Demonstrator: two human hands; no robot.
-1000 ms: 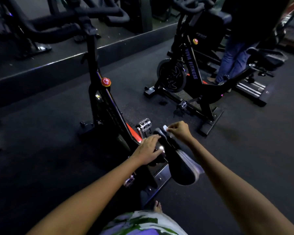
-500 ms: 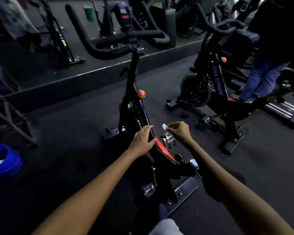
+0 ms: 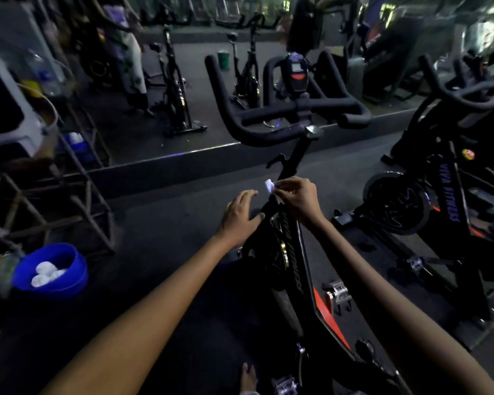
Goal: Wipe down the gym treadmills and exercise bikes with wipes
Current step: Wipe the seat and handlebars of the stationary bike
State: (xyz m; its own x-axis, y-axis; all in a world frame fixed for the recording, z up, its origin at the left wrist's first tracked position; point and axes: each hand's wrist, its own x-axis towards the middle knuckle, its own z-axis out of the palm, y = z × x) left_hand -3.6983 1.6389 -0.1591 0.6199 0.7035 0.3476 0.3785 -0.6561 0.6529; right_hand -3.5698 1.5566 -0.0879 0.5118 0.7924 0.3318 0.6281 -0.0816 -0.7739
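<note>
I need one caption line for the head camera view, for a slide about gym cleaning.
Right hand pinches a white wipe above the spin bike frame; left hand open beside it.

A small crumpled white wipe [image 3: 269,185] is pinched at the upright stem of a black exercise bike [image 3: 290,252] with curved padded handlebars and a red-trimmed frame, which stands on the dark floor beside a second black bike [image 3: 428,201] to its right.
</note>
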